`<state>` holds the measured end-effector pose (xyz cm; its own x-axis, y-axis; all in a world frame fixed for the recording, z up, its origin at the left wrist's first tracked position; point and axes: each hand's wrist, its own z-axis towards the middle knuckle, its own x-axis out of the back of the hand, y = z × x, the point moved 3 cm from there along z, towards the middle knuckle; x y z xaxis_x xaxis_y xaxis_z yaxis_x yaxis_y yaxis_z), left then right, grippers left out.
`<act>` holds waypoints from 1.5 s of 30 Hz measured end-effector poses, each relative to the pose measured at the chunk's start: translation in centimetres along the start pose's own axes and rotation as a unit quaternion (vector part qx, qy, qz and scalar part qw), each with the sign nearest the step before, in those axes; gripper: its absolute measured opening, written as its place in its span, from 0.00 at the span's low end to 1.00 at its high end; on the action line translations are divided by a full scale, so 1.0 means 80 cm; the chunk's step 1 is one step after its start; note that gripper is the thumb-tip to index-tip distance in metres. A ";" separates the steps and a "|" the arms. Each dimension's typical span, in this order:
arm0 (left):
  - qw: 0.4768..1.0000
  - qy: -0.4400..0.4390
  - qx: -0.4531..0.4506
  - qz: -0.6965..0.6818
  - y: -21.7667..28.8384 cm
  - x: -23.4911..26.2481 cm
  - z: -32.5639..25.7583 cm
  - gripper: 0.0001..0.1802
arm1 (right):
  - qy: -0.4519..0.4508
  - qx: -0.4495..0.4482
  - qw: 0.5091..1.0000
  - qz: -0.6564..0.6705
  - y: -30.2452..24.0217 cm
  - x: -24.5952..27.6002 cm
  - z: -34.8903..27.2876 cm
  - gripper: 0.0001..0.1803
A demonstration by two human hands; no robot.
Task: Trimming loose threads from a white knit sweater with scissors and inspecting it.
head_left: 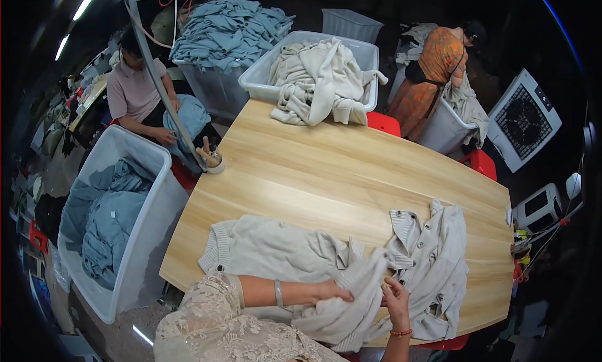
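Observation:
A cream knitted garment point(345, 321) is bunched at the table's near edge, part of it hanging over my lap. My left hand point(332, 291), with a pale bangle at the wrist, is closed on its cloth. My right hand point(396, 300), wearing a beaded bracelet, pinches an edge of the same garment between thumb and fingers. To the right lies a cream buttoned cardigan point(442, 261) with dark buttons, spread and rumpled; where it parts from the held cloth is unclear. Another cream knit point(263, 246) lies flat on the left, its ribbed end outward.
The wooden table point(301, 164) bears a tool holder point(214, 164) beside a metal pole. A white bin point(147, 236) of blue garments stands left. At the far edge, a white tub point(257, 79) holds cream knits. Two people point(135, 92) point(433, 79) handle garments beyond the table.

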<state>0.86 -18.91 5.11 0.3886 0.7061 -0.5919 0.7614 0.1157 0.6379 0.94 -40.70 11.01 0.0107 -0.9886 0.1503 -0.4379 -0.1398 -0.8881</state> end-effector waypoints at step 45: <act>0.590 0.355 -0.051 0.724 -0.092 0.259 -0.294 0.17 | -0.155 0.228 0.856 -0.438 0.134 -0.138 -0.003 0.14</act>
<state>-8.85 11.30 -0.26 0.2507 0.2275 0.9410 -0.1507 -0.9510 0.2701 -4.07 -31.24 -0.11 0.4237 -0.4506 0.7858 0.2558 -0.7727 -0.5810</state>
